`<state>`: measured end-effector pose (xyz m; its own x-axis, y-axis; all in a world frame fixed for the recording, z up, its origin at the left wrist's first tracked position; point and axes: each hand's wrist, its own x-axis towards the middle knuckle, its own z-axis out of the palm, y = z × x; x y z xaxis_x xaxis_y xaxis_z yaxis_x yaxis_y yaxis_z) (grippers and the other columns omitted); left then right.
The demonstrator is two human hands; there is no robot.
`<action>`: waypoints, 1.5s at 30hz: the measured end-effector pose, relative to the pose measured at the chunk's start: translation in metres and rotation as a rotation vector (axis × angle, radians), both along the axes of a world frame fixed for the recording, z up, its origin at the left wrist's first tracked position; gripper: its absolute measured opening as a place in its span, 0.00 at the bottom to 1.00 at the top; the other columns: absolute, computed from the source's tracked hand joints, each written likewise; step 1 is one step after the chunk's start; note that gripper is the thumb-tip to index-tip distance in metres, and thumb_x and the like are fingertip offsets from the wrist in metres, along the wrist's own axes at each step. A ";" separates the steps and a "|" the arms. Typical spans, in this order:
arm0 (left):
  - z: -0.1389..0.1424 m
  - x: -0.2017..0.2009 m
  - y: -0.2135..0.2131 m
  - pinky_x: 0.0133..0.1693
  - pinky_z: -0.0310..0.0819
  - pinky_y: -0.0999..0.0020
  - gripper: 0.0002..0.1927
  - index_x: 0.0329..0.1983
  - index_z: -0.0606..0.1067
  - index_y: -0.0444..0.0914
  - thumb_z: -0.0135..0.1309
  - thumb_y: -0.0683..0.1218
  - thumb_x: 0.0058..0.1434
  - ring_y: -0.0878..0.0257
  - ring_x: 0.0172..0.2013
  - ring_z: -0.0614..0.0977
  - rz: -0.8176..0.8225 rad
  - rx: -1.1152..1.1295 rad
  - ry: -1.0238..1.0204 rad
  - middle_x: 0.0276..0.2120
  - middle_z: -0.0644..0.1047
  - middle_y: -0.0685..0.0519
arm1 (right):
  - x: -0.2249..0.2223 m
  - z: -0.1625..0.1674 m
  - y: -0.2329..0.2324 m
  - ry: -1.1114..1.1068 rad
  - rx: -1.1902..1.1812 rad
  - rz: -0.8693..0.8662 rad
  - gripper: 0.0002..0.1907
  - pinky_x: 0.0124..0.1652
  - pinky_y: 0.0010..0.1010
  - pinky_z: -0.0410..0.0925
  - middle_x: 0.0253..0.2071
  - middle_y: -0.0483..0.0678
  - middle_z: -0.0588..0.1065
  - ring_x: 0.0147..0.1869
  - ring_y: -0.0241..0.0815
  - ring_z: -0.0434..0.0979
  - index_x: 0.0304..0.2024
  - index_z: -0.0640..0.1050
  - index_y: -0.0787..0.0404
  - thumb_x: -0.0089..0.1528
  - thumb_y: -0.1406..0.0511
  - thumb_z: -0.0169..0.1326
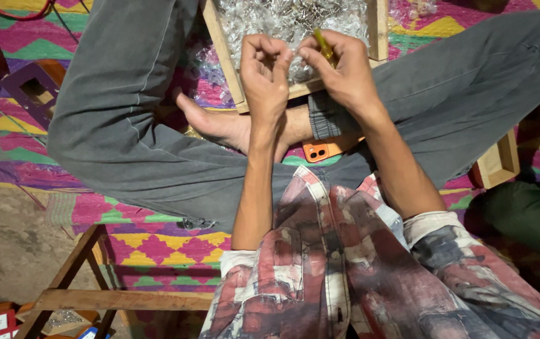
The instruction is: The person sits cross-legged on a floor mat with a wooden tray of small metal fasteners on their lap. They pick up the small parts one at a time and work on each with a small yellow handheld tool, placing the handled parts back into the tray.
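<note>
Left edge of frame: bare concrete floor [6, 251] at lower left, wooden frame [113, 300] along the bottom, bright patterned mat [157, 242] under the person. Grey-trousered legs crossed, bare foot [216, 122] centre-left.

Centre top: shallow wooden tray [227, 59] resting against the shins, filled with small clear and shiny parts [282, 19]; too small to tell what they are.

Left hand [267, 78]: upper centre, over the tray's near edge. Fingers curled in, thumb and forefinger pinched together. Whatever sits in the pinch is too small to see, so I cannot tell whether it grips a part or is just closed.

Right hand [345, 75]: just right of the left hand, fingertips nearly touching it. Closed on a thin yellow tool [324, 47], held between thumb and fingers.

Key relation: the tool's long axis runs up-frame and slightly left, away from the body, shaft sticking out above the knuckles. Which end is the working end I cannot tell; the lower part is hidden in the grip. The left pinch lies directly left of the right hand's grip, same height in frame, a small gap between. Both hands are equally near the tray; the right is the one on the tool.

Below the hands: orange phone [323, 150] tucked under the right shin. Right edge: second wooden box [499, 163], and another person's dark green trouser leg [527, 213] at far right.
</note>
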<state>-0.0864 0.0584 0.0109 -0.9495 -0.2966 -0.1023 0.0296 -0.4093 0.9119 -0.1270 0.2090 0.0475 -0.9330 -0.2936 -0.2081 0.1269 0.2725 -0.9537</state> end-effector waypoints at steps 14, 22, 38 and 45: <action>0.060 0.007 -0.077 0.37 0.74 0.58 0.08 0.43 0.72 0.35 0.59 0.36 0.65 0.54 0.32 0.82 0.287 -1.169 -0.322 0.33 0.78 0.47 | -0.027 0.029 0.077 0.703 0.726 -0.344 0.08 0.35 0.43 0.66 0.33 0.56 0.80 0.33 0.53 0.80 0.44 0.81 0.69 0.65 0.73 0.67; 0.057 0.005 -0.090 0.33 0.71 0.47 0.09 0.40 0.78 0.39 0.64 0.42 0.57 0.42 0.33 0.83 0.266 -1.349 -0.733 0.32 0.83 0.44 | -0.034 0.003 0.111 0.751 1.005 -0.440 0.09 0.35 0.49 0.67 0.33 0.62 0.76 0.38 0.65 0.77 0.38 0.79 0.68 0.58 0.72 0.65; 0.055 0.001 -0.067 0.30 0.71 0.73 0.09 0.46 0.77 0.36 0.63 0.42 0.65 0.69 0.27 0.79 0.189 -0.807 -0.258 0.35 0.83 0.53 | -0.047 -0.064 0.060 0.727 1.108 -0.108 0.13 0.34 0.52 0.65 0.33 0.57 0.75 0.37 0.63 0.75 0.37 0.80 0.61 0.54 0.65 0.68; 0.057 0.000 -0.072 0.29 0.71 0.73 0.08 0.45 0.77 0.36 0.63 0.42 0.65 0.68 0.26 0.78 0.176 -0.791 -0.243 0.36 0.83 0.52 | -0.047 -0.062 0.084 0.580 0.660 -0.328 0.15 0.45 0.47 0.68 0.38 0.60 0.76 0.42 0.61 0.75 0.40 0.76 0.67 0.60 0.67 0.70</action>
<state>-0.0859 -0.0137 0.0682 -0.8614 -0.5079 0.0023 -0.2006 0.3444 0.9171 -0.1742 0.2932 -0.0144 -0.9583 0.0144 0.2853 -0.1536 0.8162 -0.5570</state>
